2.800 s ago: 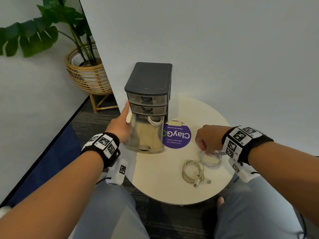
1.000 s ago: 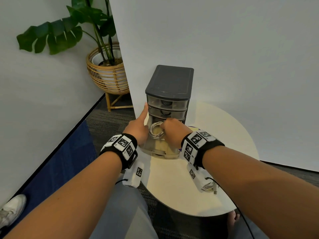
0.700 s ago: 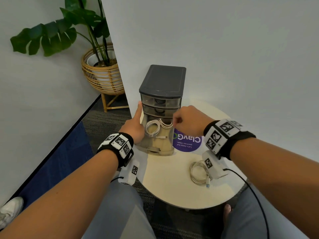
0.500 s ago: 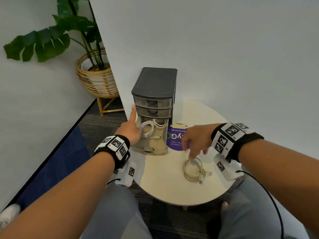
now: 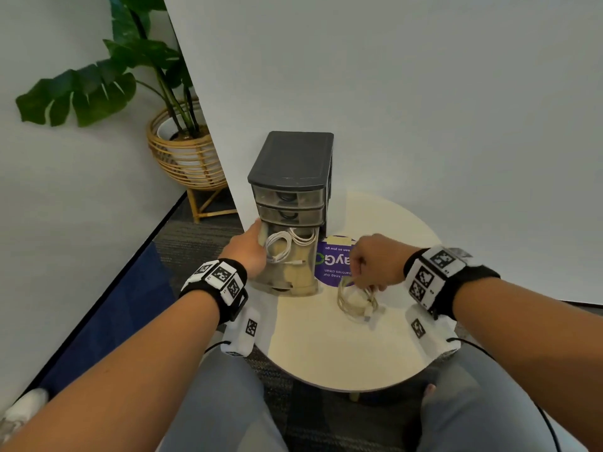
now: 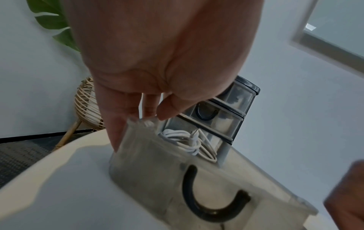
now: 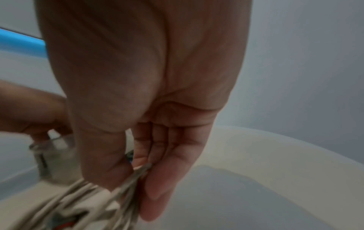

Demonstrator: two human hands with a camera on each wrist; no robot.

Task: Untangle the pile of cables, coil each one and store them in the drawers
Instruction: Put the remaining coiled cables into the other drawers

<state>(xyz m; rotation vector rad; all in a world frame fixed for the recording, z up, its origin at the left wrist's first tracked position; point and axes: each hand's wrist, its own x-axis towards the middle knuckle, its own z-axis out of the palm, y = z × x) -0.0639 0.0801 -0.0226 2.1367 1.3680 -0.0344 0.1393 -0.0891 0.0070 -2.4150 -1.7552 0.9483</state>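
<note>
Two hands, two jobs. L hand (image 5: 249,252) steadies the pulled-out bottom drawer (image 5: 288,265) of the drawer unit (image 5: 292,177): its fingers (image 6: 116,124) lie fairly straight along the drawer's outer side and the thumb rests at the rim, prob. so the clear tray stays open and does not slide while loading. White coiled cables (image 5: 284,244) lie inside, toward the back, leaving room at the front. R hand (image 5: 372,261) pinches the beige coiled cable (image 5: 357,298) betw. thumb and fingertips (image 7: 157,183) at the coil's top edge; the loops hang below, low over the round surface (image 5: 326,353), just right of the drawer. A grip across all the strands likely keeps the coil from springing apart. Upper two drawers are shut. Judged step: carry this coil, the only one outside the unit, into the open drawer.
</note>
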